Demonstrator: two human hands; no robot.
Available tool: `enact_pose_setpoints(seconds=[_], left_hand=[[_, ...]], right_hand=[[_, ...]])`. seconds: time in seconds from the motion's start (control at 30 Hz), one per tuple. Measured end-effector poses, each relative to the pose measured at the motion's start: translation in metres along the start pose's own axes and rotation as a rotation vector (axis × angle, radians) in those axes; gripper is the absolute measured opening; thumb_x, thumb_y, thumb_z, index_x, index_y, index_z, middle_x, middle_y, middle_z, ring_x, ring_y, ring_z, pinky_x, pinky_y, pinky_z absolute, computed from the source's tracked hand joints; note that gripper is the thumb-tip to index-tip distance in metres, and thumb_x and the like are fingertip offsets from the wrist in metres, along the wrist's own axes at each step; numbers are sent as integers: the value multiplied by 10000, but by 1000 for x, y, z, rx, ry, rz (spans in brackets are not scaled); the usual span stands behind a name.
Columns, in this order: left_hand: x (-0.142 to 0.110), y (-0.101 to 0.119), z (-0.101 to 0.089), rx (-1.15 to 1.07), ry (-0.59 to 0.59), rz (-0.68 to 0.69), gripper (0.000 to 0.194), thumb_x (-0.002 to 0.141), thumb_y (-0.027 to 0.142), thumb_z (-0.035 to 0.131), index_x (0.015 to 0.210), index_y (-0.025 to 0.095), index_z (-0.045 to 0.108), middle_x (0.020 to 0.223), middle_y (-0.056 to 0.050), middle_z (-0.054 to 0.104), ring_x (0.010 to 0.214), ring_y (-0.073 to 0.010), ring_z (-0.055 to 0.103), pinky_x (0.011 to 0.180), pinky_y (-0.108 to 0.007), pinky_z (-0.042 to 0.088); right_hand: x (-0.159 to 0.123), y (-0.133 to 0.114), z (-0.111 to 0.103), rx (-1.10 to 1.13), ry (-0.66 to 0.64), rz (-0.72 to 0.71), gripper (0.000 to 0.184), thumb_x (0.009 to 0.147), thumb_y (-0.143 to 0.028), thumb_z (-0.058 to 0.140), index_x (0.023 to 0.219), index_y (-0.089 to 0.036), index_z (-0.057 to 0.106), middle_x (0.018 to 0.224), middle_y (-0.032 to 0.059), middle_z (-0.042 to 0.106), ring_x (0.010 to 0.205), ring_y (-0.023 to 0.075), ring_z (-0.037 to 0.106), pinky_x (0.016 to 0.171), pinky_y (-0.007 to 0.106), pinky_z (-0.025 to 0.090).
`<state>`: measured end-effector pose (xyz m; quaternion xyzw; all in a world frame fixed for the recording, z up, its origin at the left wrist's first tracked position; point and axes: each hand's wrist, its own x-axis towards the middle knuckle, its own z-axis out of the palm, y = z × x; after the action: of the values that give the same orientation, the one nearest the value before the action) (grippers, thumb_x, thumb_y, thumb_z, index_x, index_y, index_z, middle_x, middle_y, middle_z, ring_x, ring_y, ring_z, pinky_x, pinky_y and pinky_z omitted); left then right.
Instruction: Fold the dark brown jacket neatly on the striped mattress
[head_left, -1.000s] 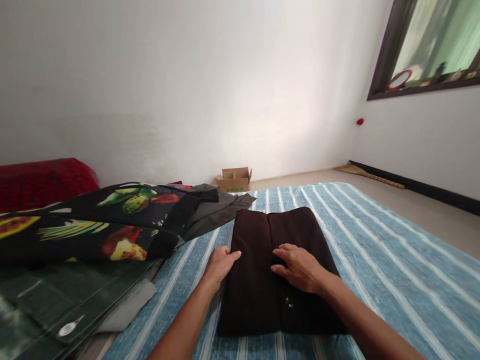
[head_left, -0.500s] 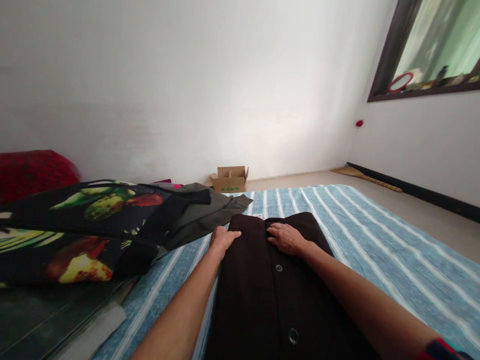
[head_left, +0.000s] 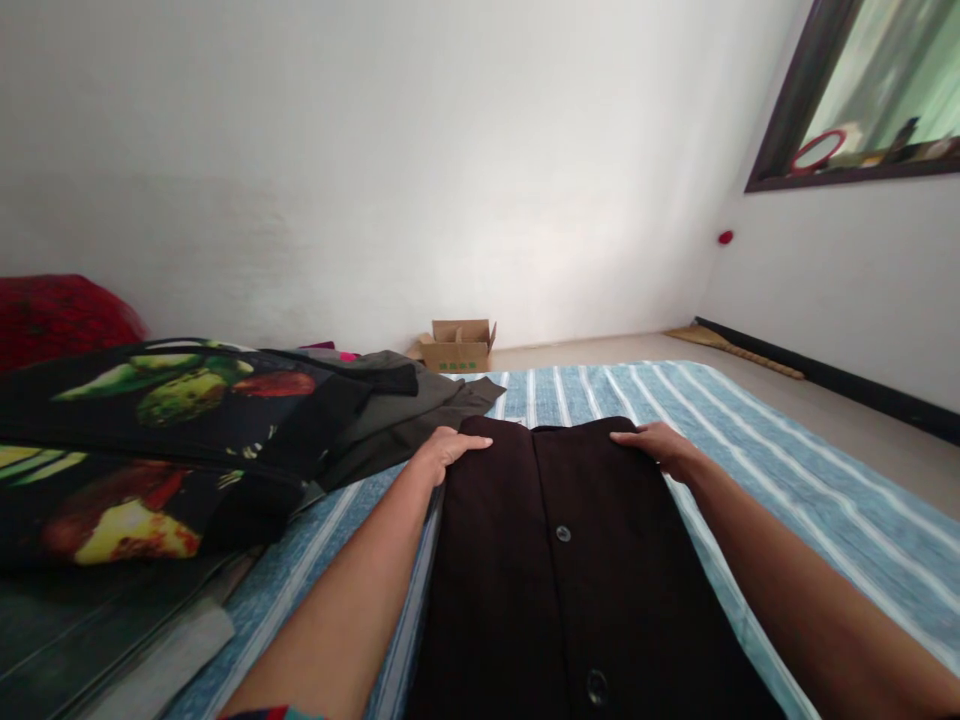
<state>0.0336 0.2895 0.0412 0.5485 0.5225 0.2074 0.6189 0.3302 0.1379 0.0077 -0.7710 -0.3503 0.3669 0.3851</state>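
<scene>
A dark brown folded garment (head_left: 562, 570) with buttons down its middle lies flat on a blue and white striped bedsheet (head_left: 757, 450). My left hand (head_left: 448, 450) rests on the garment's far left corner, fingers flat and pointing right. On the far right corner lies my right hand (head_left: 658, 446), fingers flat and pointing left. Both forearms stretch forward along the garment's sides. Neither hand grips the cloth.
A heap of clothes with a black fruit-print fabric (head_left: 165, 420) and a grey garment (head_left: 420, 400) lies at the left. A red cloth (head_left: 60, 310) is behind it. A small cardboard box (head_left: 456, 345) stands on the floor by the far wall. A window (head_left: 862, 90) is at upper right.
My hands slid from the garment's middle up to its far edge, then my right hand moved out to the far right corner. The view moved closer over the garment.
</scene>
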Motion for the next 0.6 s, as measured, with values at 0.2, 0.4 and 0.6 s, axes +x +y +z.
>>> enact_pose_setpoints(seconds=[0.2,0.4,0.6], left_hand=[[7,0,-2,-62,-90,-56,289,436,221,810,683,147,679,681,-102,709,619,-282,669,584,-364,542],[12,-3,-1,-123,-80,-69,286,424,204,793,667,131,661,630,-94,696,573,-271,662,568,-360,541],[8,0,0,-182,-93,-56,230,456,160,761,658,129,655,615,-86,692,532,-257,650,570,-366,544]], right_hand=[[5,3,1,293,-175,126,276,665,-336,737,793,-110,644,831,119,702,714,212,672,660,312,565],[11,1,-6,387,-232,143,214,621,-195,753,786,-108,649,765,100,707,648,206,669,658,325,565],[0,-7,-2,470,-236,162,154,624,-115,692,769,-105,640,693,96,700,614,213,662,654,359,564]])
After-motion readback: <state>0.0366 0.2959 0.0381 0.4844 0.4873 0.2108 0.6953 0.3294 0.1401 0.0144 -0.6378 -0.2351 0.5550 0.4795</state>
